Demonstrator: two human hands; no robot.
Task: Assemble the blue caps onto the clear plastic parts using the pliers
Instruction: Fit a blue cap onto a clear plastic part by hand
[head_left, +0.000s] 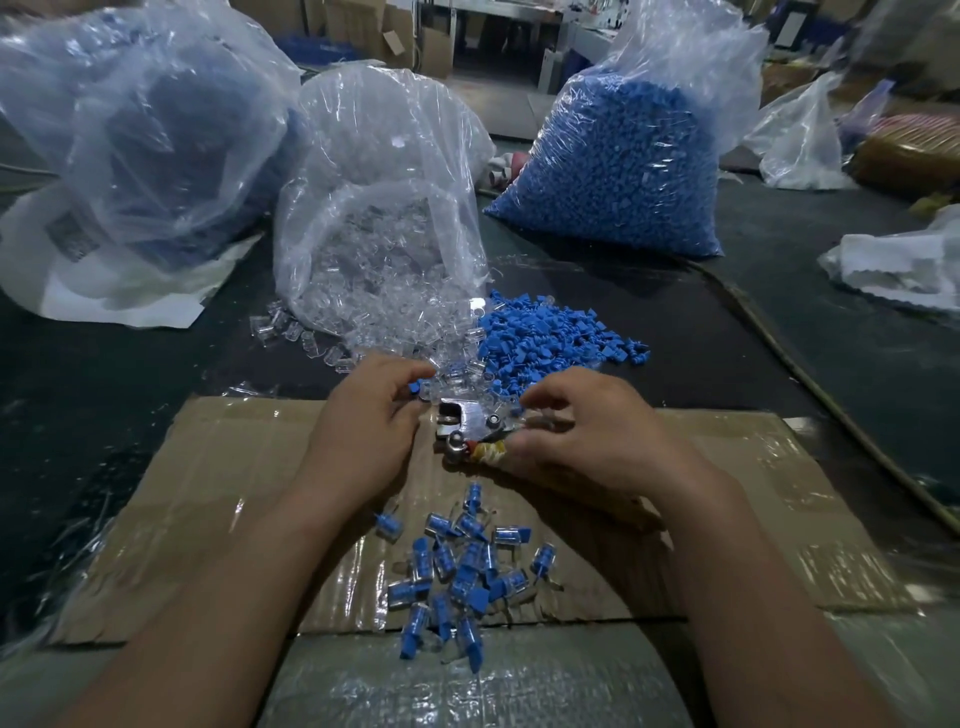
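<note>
My right hand (587, 434) grips the handles of the metal pliers (467, 428), whose jaws point left over the cardboard. My left hand (371, 415) is at the jaws, its fingers curled and pinching a small part that includes a bit of blue; the part itself is mostly hidden. Loose blue caps (545, 338) lie in a heap just beyond my hands. Clear plastic parts (384, 306) spill from an open transparent bag beside them. Several assembled pieces (457, 571), clear with blue inside, lie on the cardboard near me.
A flattened, taped cardboard sheet (234, 493) covers the dark table. A big bag of blue caps (618, 156) stands at the back right, another large plastic bag (140, 135) at the back left. More plastic bags (893, 260) and a cable (810, 374) lie to the right.
</note>
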